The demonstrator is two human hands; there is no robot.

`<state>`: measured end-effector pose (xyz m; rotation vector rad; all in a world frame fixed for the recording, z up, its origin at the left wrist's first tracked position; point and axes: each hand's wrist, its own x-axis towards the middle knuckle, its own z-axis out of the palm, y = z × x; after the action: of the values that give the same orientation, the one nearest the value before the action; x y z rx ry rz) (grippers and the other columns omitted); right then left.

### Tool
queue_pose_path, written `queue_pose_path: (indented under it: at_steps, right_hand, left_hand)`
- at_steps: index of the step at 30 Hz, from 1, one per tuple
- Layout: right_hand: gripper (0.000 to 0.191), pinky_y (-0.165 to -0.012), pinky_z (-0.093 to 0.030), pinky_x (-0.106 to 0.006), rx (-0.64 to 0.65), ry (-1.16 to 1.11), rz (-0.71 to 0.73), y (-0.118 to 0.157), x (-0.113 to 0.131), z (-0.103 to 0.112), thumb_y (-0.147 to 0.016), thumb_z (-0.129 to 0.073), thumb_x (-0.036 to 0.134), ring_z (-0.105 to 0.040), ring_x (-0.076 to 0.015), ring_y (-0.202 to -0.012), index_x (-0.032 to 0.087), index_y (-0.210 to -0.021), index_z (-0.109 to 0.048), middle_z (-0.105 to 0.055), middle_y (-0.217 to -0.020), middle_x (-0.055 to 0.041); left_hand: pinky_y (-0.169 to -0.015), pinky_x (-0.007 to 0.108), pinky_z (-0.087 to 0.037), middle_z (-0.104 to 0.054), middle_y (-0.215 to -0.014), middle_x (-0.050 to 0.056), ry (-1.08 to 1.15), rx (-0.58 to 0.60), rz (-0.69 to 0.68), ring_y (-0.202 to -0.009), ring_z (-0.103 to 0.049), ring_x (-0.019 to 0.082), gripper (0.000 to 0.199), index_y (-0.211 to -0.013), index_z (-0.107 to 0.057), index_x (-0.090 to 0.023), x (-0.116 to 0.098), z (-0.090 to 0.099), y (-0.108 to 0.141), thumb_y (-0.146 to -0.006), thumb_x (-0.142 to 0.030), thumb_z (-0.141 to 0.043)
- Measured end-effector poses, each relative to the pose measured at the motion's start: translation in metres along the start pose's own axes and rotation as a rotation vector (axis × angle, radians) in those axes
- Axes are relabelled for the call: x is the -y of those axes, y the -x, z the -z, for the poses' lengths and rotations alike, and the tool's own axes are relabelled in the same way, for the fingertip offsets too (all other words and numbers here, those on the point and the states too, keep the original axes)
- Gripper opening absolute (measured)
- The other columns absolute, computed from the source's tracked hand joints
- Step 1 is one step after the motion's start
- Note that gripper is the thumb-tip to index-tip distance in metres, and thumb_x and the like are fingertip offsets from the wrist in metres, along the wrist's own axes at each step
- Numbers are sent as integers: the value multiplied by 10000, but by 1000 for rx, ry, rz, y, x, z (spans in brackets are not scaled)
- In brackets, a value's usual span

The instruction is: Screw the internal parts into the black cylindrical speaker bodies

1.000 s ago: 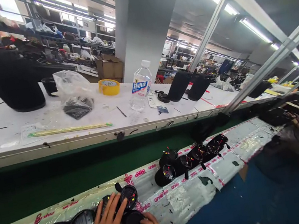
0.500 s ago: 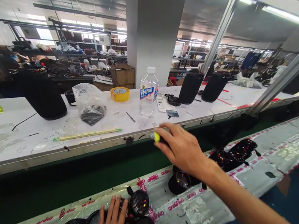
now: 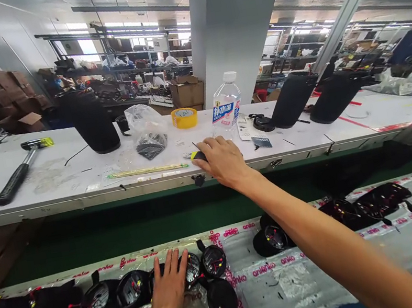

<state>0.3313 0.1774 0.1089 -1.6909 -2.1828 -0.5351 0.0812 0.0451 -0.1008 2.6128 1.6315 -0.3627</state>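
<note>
My right hand [image 3: 223, 160] is over the near edge of the white bench, closed around a small yellow-and-black tool [image 3: 197, 156] with a metal tip pointing left. Its exact kind is partly hidden by my fingers. Just behind this hand stands a clear plastic bottle [image 3: 225, 110] with a white cap. On the lower plastic-covered surface, my left hand [image 3: 168, 288] lies with fingers stretched across a row of black fabric-covered housings. Round open ends with coloured wires show on both sides of it, such as one housing [image 3: 214, 261] to the right and another [image 3: 132, 289] to the left.
The white bench [image 3: 46, 177] also carries a hammer [image 3: 20, 173], upright black cylinders [image 3: 93, 123], a plastic bag [image 3: 149, 135], yellow tape [image 3: 184, 118] and thin green-tipped sticks [image 3: 148, 170]. A green gap [image 3: 123, 227] separates it from the lower surface. A metal post [image 3: 355, 3] slants at right.
My right hand has moved from above the gap to the bench edge, still gripping the yellow-and-black tool. The view has swung left; my left hand stays on the housings.
</note>
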Motion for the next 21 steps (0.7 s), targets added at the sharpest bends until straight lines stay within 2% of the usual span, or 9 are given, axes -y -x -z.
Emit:
queue_pose_path:
  at_steps: [3, 6, 8, 10, 13, 15, 17, 19, 21]
  right_hand:
    - [425, -1005, -403, -503, -48, 6, -7, 12, -4, 8, -1067, -515, 416, -502, -364, -1224, 96, -1343, -566, -552, -1420, -205]
    - [386, -1041, -400, -505, -200, -51, 30, 36, -4, 25, -1079, -484, 383, -499, -345, -1253, 115, -1346, -556, -544, -1446, -189]
    - [325, -1037, -430, -478, -361, -162, 96, 64, 5, 32, -1078, -485, 344, -535, -309, -1229, 140, -1315, -573, -599, -1383, -160]
    - [272, -1002, -477, -444, -419, -307, 135, 102, 24, 28, -1050, -536, 288, -585, -277, -1163, 153, -1280, -590, -658, -1275, -138]
    - [319, -961, -528, -451, -87, -461, 82, 170, 66, -7, -978, -651, 286, -622, -287, -1113, 153, -1266, -616, -678, -1256, -137]
    - [616, -1010, -506, -564, 261, -475, -8, 213, 95, -42, -814, -828, 388, -584, -379, -1236, 189, -1353, -606, -599, -1424, -156]
    - [926, -1075, -371, -732, 479, -450, -141, 246, 118, -75, -609, -935, 499, -424, -515, -1387, 181, -1408, -593, -480, -1536, -211]
    - [981, -1104, -280, -772, 530, -406, -309, 268, 137, -99, -592, -933, 479, -295, -540, -1456, 196, -1456, -563, -357, -1610, -205]
    - [945, -1099, -302, -755, 470, -363, -461, 280, 153, -115, -637, -905, 423, -241, -534, -1478, 188, -1477, -541, -271, -1645, -201]
  left_hand:
    - [-1225, 698, -197, -399, -1630, 211, -22, 8, 47, -1530, -313, 425, 939, -1563, -416, -164, 14, 0, 5, -686, -53, -733]
    - [-1202, 639, -304, -481, -1587, 224, -16, 18, 35, -1479, -413, 430, 928, -1548, -447, -173, 35, -4, 9, -682, -88, -766]
    - [-1171, 544, -395, -561, -1530, 198, 6, 17, -14, -1415, -510, 393, 903, -1532, -473, -197, 45, -8, 8, -686, -129, -782]
    - [-1140, 494, -434, -628, -1443, 180, 24, 3, -52, -1328, -582, 373, 827, -1472, -546, -200, 49, -9, 6, -685, -157, -796]
    - [-1106, 489, -454, -672, -1335, 170, 37, -30, -68, -1222, -630, 364, 693, -1366, -636, -186, 49, -8, 6, -694, -159, -802]
    - [-1047, 468, -499, -672, -1319, 170, 38, -51, -45, -1205, -638, 357, 669, -1372, -627, -188, 44, -5, 11, -723, -134, -777]
    - [-983, 449, -539, -659, -1330, 179, 27, -73, -5, -1216, -634, 359, 678, -1400, -602, -189, 38, -1, 18, -745, -92, -748]
    - [-976, 446, -546, -650, -1331, 183, 7, -101, 25, -1234, -624, 362, 677, -1421, -586, -186, 29, 3, 26, -769, -68, -724]
    - [-1013, 462, -531, -657, -1316, 183, -18, -128, 34, -1242, -619, 369, 669, -1440, -579, -189, 20, 7, 34, -796, -57, -701]
